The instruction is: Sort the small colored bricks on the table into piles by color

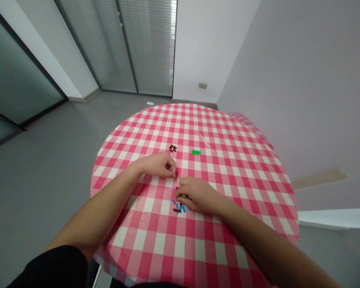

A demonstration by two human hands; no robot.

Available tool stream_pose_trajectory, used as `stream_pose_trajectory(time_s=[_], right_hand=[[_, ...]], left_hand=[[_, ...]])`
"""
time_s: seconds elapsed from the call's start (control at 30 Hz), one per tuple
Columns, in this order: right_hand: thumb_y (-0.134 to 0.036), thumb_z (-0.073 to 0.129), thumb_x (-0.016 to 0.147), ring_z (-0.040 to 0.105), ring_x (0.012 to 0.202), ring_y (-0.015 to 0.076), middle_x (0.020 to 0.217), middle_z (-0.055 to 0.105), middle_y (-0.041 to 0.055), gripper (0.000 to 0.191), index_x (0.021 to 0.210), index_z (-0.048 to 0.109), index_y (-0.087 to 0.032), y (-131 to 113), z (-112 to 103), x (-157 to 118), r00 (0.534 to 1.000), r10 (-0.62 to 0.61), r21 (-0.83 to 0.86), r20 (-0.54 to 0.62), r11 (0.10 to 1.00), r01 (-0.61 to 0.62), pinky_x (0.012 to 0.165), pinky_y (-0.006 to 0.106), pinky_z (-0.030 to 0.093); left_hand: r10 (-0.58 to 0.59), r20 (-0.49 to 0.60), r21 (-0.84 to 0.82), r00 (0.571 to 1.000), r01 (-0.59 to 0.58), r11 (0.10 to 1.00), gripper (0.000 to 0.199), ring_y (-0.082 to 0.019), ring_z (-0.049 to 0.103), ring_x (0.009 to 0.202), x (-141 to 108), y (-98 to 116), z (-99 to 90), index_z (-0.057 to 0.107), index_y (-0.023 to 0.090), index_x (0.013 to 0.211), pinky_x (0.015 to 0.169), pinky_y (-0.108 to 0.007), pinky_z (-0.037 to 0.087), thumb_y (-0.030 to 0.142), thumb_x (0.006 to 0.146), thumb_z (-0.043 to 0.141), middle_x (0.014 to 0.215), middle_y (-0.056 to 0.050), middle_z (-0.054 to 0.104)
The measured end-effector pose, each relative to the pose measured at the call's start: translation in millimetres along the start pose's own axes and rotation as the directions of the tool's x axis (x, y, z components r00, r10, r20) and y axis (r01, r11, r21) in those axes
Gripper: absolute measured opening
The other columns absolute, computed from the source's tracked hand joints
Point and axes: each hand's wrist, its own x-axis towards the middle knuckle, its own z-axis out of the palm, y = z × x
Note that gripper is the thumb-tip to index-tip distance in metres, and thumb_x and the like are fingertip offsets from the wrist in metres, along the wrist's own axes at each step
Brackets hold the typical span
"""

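Observation:
A loose pile of small toy building bricks (pixel 183 209), in blue, brown, red and green, lies near the middle of the table. My right hand (pixel 198 194) rests over its upper right side, fingers curled down among the pieces; what they pinch is hidden. Up and to the left, my left hand (pixel 160 164) is curled with thumb and fingers together. Something small and dark shows inside its curl, too small to name. A tiny green piece (pixel 179 177) lies between the two hands.
Farther back on the round table with its red-and-white checked cloth (pixel 156 248) sit a small cluster of brown bricks (pixel 173 148) and a group of green bricks (pixel 196 152). A wall (pixel 303 80) stands beyond the table's right side.

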Motion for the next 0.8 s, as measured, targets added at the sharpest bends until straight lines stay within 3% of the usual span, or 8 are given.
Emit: stream_pose_trajectory(time_s=[0.1,0.2,0.33,0.4,0.57,0.7,0.8], right_hand=[[-0.022,0.060,0.089,0.058,0.080,0.0171,0.086,0.066,0.0057,0.012,0.088,0.071,-0.018,1.5,-2.6,-1.2,0.998,-0.003,0.098,-0.061,0.995,0.009,0.067,0.027,0.041],[-0.020,0.059,0.089,0.061,0.085,0.0177,0.091,0.068,0.0065,0.010,0.090,0.069,-0.018,7.4,-6.5,-3.2,0.974,0.042,0.228,-0.222,0.974,0.010,0.075,0.029,0.045],[-0.021,0.059,0.088,0.063,0.072,0.0158,0.084,0.071,0.0046,0.011,0.091,0.069,-0.019,20.6,-9.8,-6.6,0.865,0.275,0.299,-0.420,0.942,-0.154,0.068,0.027,0.046],[-0.023,0.060,0.088,0.064,0.070,0.0161,0.081,0.072,0.0044,0.011,0.089,0.070,-0.020,26.0,-10.3,-8.1,0.820,0.319,0.293,-0.475,0.936,-0.195,0.065,0.027,0.047],[-0.030,0.063,0.086,0.067,0.077,0.0187,0.085,0.074,0.0067,0.013,0.084,0.072,-0.021,30.4,-8.9,-8.8,0.775,0.297,0.277,-0.558,0.947,-0.164,0.069,0.029,0.051],[-0.031,0.065,0.084,0.067,0.072,0.0181,0.088,0.074,0.0070,0.017,0.095,0.072,-0.021,32.6,-6.3,-9.0,0.737,0.347,0.299,-0.580,0.932,-0.204,0.067,0.030,0.053],[-0.031,0.064,0.086,0.067,0.075,0.0186,0.088,0.074,0.0074,0.017,0.096,0.072,-0.020,35.4,-6.4,-10.2,0.747,0.310,0.239,-0.588,0.949,-0.206,0.069,0.030,0.053]], left_hand=[[0.007,-0.010,-0.034,1.000,-0.008,0.999,0.012,-0.013,0.063,0.066,0.3,-0.3,0.7,0.074,0.016,0.075,0.062,-0.023,0.044,0.017,0.073,0.062,0.074,-0.003,0.072],[0.030,-0.022,-0.116,0.999,-0.033,0.993,0.013,-0.013,0.062,0.068,2.4,-0.8,3.9,0.074,0.016,0.081,0.063,-0.023,0.044,0.019,0.074,0.064,0.075,-0.003,0.072],[0.069,-0.018,-0.322,0.997,-0.071,0.944,0.020,-0.015,0.064,0.073,9.2,-1.8,13.1,0.075,0.016,0.091,0.067,-0.025,0.047,0.030,0.082,0.064,0.081,-0.006,0.074],[0.087,-0.027,-0.377,0.996,-0.091,0.922,0.022,-0.015,0.065,0.075,13.4,-2.6,17.9,0.075,0.016,0.093,0.070,-0.026,0.048,0.033,0.083,0.065,0.084,-0.006,0.074],[0.037,-0.152,-0.330,0.988,-0.086,0.940,0.021,-0.013,0.060,0.070,20.4,-3.2,24.4,0.075,0.015,0.089,0.065,-0.024,0.044,0.032,0.082,0.065,0.078,-0.004,0.072],[-0.013,-0.171,-0.327,0.985,-0.045,0.944,0.016,-0.011,0.058,0.066,21.2,-1.0,24.0,0.075,0.016,0.086,0.063,-0.023,0.043,0.027,0.079,0.065,0.074,-0.002,0.071],[-0.028,-0.189,-0.319,0.982,-0.034,0.947,0.015,-0.011,0.057,0.064,20.4,0.6,22.8,0.074,0.016,0.082,0.062,-0.023,0.042,0.024,0.079,0.062,0.071,-0.001,0.070]])
